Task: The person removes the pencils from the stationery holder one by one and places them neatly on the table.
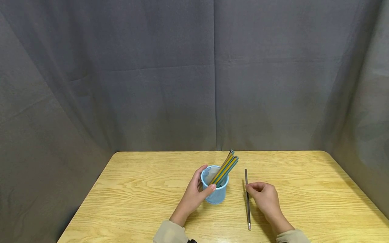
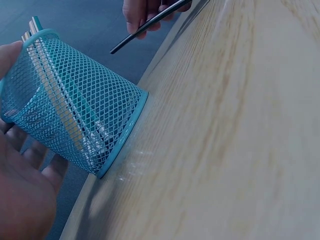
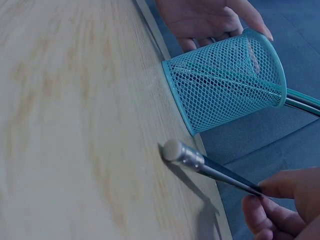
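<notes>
A light-blue wire-mesh pencil cup (image 1: 216,196) stands on the table, with several pencils (image 1: 225,170) in yellow, green and dark colours leaning to the right inside it. My left hand (image 1: 192,199) holds the cup from its left side, thumb at the near rim and fingers round the far side. To the right of the cup, my right hand (image 1: 268,198) pinches a dark pencil (image 1: 248,209) near its middle between thumb and fingers. In the right wrist view, the pencil's white eraser (image 3: 173,150) and silver ferrule point toward the camera, a little above the wood.
The wood-grain table (image 1: 136,202) has rounded far corners. Grey cloth (image 1: 158,84) hangs behind it and along both sides. Beige sleeves (image 1: 171,232) cover both forearms.
</notes>
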`<state>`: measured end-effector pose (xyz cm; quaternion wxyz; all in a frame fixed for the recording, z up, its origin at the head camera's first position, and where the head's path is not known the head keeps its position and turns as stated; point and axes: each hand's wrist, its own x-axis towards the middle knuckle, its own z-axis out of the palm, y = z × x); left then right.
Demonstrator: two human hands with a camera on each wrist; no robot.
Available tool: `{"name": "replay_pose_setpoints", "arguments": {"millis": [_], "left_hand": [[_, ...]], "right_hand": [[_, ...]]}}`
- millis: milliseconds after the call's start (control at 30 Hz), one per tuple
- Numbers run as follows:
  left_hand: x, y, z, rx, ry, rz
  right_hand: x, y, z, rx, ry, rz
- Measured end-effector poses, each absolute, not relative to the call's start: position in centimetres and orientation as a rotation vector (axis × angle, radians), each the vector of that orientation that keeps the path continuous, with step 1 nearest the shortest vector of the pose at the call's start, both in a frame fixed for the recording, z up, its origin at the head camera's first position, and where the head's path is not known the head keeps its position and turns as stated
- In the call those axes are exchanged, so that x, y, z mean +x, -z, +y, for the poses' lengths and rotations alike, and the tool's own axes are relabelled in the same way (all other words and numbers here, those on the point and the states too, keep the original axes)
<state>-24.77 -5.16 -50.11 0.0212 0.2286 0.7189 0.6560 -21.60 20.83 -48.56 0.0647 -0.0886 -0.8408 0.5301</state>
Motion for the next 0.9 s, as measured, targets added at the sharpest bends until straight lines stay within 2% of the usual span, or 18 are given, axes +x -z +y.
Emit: {"name": "replay_pose_setpoints", "arguments": {"millis": [900], "left_hand": [[-24.67, 49.93, -5.21, 0.727, -2.031, 2.217]], "right_hand": [[-22.13, 49.51, 21.27, -0.243, -1.483, -2.662]]}}
